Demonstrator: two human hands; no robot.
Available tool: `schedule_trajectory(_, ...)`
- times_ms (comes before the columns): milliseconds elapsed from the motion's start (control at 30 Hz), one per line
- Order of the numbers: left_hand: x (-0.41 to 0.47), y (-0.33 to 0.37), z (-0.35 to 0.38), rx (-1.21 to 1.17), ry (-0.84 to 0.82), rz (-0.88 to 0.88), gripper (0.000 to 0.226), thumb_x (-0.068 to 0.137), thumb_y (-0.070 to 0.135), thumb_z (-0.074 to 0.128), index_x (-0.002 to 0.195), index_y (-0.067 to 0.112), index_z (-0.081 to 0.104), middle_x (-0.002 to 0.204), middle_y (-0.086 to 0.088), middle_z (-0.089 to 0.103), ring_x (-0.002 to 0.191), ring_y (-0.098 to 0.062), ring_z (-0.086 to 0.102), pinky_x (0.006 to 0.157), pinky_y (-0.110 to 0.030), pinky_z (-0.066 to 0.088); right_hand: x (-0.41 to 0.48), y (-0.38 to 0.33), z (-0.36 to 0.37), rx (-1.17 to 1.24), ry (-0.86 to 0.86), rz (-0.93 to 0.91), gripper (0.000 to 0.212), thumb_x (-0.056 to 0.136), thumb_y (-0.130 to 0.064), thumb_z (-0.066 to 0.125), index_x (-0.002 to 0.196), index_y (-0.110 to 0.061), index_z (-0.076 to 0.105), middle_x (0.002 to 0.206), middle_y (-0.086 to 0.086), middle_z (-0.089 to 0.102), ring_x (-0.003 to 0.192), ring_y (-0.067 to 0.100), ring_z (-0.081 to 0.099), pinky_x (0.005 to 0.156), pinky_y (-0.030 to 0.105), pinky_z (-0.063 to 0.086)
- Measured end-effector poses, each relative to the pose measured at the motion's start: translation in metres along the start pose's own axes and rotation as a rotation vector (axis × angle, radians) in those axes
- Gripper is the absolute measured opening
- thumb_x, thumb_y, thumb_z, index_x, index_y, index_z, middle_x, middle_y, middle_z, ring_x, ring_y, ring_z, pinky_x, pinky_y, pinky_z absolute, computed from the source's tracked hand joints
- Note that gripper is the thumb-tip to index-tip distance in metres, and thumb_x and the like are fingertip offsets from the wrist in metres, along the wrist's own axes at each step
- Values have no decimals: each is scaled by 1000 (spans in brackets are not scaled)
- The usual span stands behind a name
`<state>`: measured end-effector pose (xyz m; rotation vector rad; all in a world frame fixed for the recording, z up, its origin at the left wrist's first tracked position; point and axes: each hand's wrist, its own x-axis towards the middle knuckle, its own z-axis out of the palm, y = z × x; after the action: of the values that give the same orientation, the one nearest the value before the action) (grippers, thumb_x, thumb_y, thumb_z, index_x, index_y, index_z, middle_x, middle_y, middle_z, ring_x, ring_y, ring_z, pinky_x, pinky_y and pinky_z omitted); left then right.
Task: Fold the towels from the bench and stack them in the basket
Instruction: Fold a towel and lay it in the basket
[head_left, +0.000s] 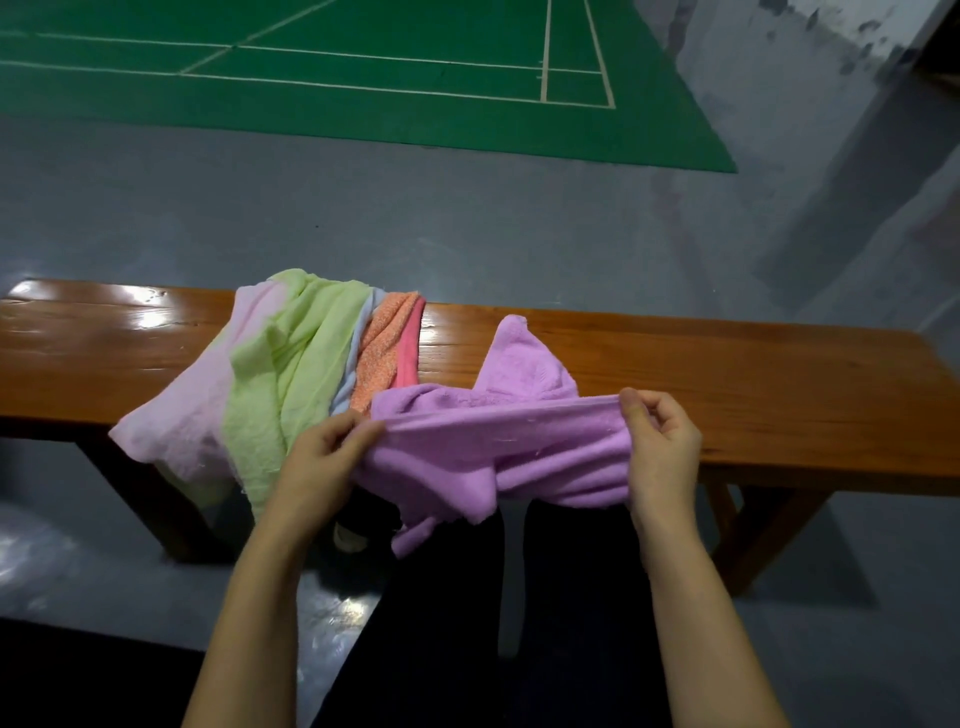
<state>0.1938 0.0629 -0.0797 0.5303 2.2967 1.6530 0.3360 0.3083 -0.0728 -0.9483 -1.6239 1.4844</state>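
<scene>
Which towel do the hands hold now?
The purple terry towel, stretched between the left hand and right hand; the others lie heaped on the bench.

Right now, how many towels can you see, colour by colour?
Purple towel, held by both hands: 1
Pale pink towel: 1
Green towel: 1
Light blue towel, only an edge showing: 1
Orange towel: 1
Bright pink towel, a strip showing: 1
Total: 6

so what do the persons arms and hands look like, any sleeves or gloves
Both forearms are bare as far as the frame shows, with no sleeves visible. The left hand and right hand wear no gloves; no rings, watch or bracelets show. Fingernails look short and unpainted.
</scene>
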Motion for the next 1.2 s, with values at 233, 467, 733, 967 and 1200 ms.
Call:
schedule_trajectory(233, -3, 56, 42, -231, 225, 122, 15, 95, 25, 53, 80, 27, 53, 78, 10, 53, 70, 3, 49, 69, -17, 42, -16, -27, 18, 110, -293, -11, 21, 86, -4, 63, 68, -14, 62, 61, -10, 57, 62, 1, 48, 59, 13, 40)
schedule_trajectory(467, -9, 76, 81, 126, -292, 237, 28, 78, 51, 61, 86, 25, 65, 78, 5, 65, 77, -8, 59, 75, -29, 48, -29, -50, 33, 182, -552, 1, 21, 87, -1, 60, 70, -13, 63, 60, -9, 65, 60, 2, 56, 60, 14, 47)
schedule_trajectory(733, -5, 65, 46, 87, -48, 232, 15, 85, 25, 64, 73, 32, 68, 79, 10, 70, 74, 3, 60, 73, -11, 44, -20, -48, 4, -125, -717, 67, 7, 78, -8, 74, 73, -6, 69, 65, 2, 59, 61, 6, 49, 59, 14, 40)
schedule_trajectory(967, -3, 49, 12, 264, 184, 101, 20, 85, 20, 68, 70, 33, 65, 75, 1, 70, 73, -7, 60, 72, -22, 44, -5, -44, -3, -217, -588, -5, 16, 86, -13, 68, 70, -16, 69, 61, -6, 58, 59, 0, 51, 57, 17, 45)
schedule_trajectory(1200, -11, 68, 61, 24, -241, 183, 45, 88, 19, 65, 130, 26, 51, 117, 19, 60, 107, 14, 53, 87, -5, 38, -22, -52, 31, 26, -634, 21, 4, 83, -12, 67, 80, -11, 65, 68, 9, 64, 67, 9, 58, 65, 19, 47)
